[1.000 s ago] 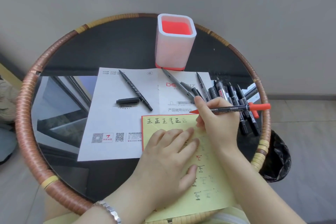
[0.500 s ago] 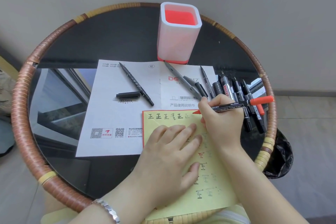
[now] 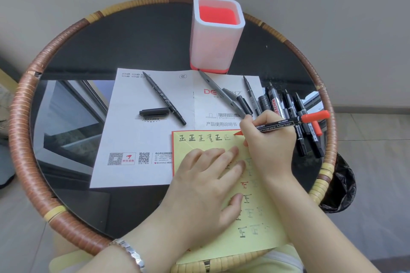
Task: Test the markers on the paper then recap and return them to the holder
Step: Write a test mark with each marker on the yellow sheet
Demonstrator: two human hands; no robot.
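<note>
The right hand (image 3: 268,139) grips 1 red marker (image 3: 281,123) in a writing pinch. Its black barrel reads "Permanent Marker" and "No.6824". Its red cap (image 3: 315,116) sits pushed onto the back end, pointing to 3 o'clock. The red tip is at the top edge of the yellow paper (image 3: 199,145), just right of a row of 6 marks; 5 of them read "正", the 4th is a scribble. More such marks run down the sheet in black, grey and red.

The left hand (image 3: 210,179) lies flat with straight fingers, pressing the yellow paper down at 6 o'clock on the round table (image 3: 22,139).

Under the paper's top left corner is 1 white leaflet (image 3: 142,139). It shows red letters "DE", the line "产品使用说明书" and 2 QR codes.

On the leaflet at 10 o'clock from the hands lies 1 uncapped black pen (image 3: 164,101), with 1 loose black cap (image 3: 154,112) beside it.

The holder (image 3: 216,40), white with a red inside, stands at 12 o'clock on the table.

A heap of markers (image 3: 290,106) lies at 3 o'clock. 1 of them reads "WHITEBO", the rest hidden. They overlap, so I cannot count them.

1 grey pen (image 3: 221,95) lies slanted below the holder.
</note>
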